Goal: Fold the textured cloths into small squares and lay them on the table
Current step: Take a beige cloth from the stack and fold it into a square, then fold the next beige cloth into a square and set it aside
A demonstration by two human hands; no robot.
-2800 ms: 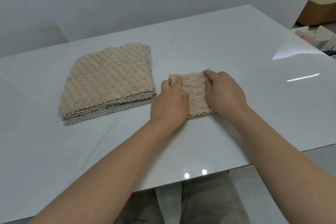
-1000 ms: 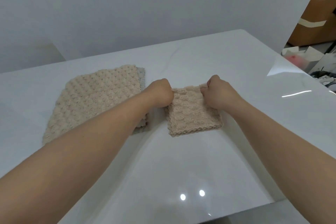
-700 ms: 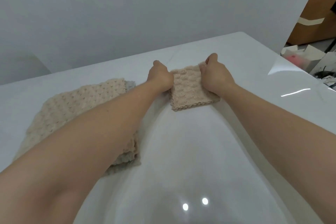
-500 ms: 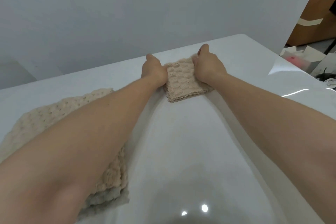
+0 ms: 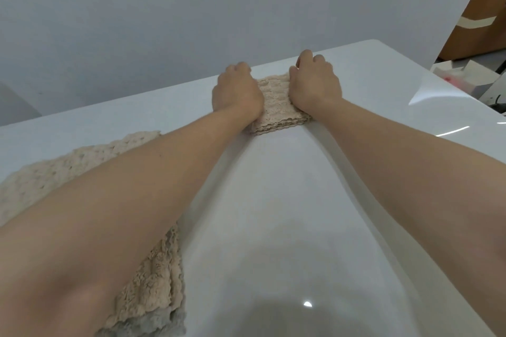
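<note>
Left grip [image 5: 236, 90]: fingers curled, holding the left edge of the folded beige cloth [image 5: 276, 102]. Right grip [image 5: 315, 82]: fingers curled over the cloth's right edge and far corner, holding it. The cloth lies flat on the white bench [image 5: 273, 227] at 12 o'clock, near the far edge, with its scalloped layers facing the person. Stack of unfolded beige cloths [image 5: 153, 268] at 8 o'clock, partly under the left forearm [image 5: 123, 200]; grey cloth [image 5: 142, 330] at the bottom of the stack. Cardboard box [image 5: 476, 22] off the bench at 2 o'clock.
</note>
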